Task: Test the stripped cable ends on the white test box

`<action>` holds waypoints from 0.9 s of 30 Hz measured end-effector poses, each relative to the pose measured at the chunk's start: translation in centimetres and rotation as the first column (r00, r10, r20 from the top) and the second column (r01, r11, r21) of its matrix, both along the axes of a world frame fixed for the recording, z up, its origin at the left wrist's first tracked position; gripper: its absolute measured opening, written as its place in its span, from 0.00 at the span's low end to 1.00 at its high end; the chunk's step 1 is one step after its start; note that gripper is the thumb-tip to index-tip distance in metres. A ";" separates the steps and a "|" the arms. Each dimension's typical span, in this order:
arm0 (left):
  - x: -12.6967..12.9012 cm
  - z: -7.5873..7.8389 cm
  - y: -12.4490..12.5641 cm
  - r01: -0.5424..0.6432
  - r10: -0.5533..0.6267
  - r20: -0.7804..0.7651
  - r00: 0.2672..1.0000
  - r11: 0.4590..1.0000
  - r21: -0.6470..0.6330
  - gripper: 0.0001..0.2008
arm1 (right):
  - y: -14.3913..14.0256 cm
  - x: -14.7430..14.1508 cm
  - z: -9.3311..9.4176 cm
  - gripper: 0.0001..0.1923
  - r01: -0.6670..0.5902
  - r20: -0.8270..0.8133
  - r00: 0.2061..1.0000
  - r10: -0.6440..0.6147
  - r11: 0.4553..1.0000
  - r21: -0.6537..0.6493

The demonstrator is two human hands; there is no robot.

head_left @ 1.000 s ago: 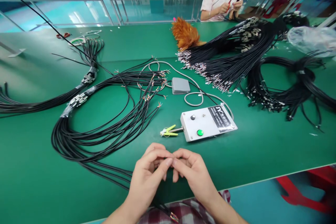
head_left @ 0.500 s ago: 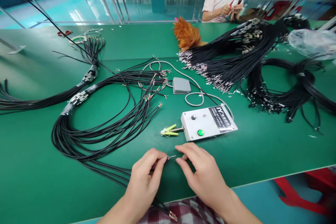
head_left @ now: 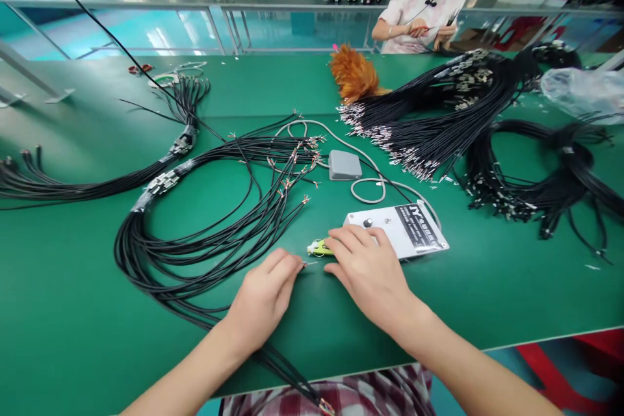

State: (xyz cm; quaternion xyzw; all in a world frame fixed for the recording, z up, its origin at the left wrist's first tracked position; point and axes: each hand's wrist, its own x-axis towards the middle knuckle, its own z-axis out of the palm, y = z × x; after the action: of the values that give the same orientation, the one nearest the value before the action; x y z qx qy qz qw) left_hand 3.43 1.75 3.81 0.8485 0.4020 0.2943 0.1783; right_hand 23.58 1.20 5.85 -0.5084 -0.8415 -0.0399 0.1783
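My left hand pinches the stripped end of a thin black cable, whose wire tip pokes out past my fingertips toward a yellow-green clip. The clip sticks out from the left side of a white control box. My right hand lies over the box's front left corner, with its fingers spread beside the clip. It hides the box's green button. A big loop of black cables with bared ends lies to the left on the green table.
A grey foot pedal with a grey cord sits behind the box. Bundles of black cables with metal terminals and an orange feather duster lie at the back right. A person works across the table. A plastic bag lies far right.
Both hands have moved forward from the near edge toward the box. They have parted, the left keeping the cable end and the right now resting at the box by the clip.
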 end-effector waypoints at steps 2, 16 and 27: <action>-0.1 0.0 0.9 -0.034 0.037 0.050 0.998 0.998 -0.047 0.08 | 1.1 -0.4 -0.1 0.10 0.051 0.111 0.993 -0.048 0.998 -0.026; 0.3 -1.1 2.8 -0.039 0.049 0.058 0.997 0.985 -0.166 0.09 | 2.8 -0.3 -0.4 0.07 0.033 0.201 0.980 -0.015 0.996 -0.086; 0.4 -1.8 3.0 -0.040 0.051 0.056 0.997 0.982 -0.186 0.08 | 0.1 2.8 1.4 0.14 0.043 -0.134 0.990 -0.041 0.999 0.014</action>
State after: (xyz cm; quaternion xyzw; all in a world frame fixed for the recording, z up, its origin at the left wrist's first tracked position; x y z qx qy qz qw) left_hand 3.87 4.72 2.04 0.8095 0.4414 0.2854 0.2617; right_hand 26.40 1.31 7.23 -0.5260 -0.8164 -0.0168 0.2379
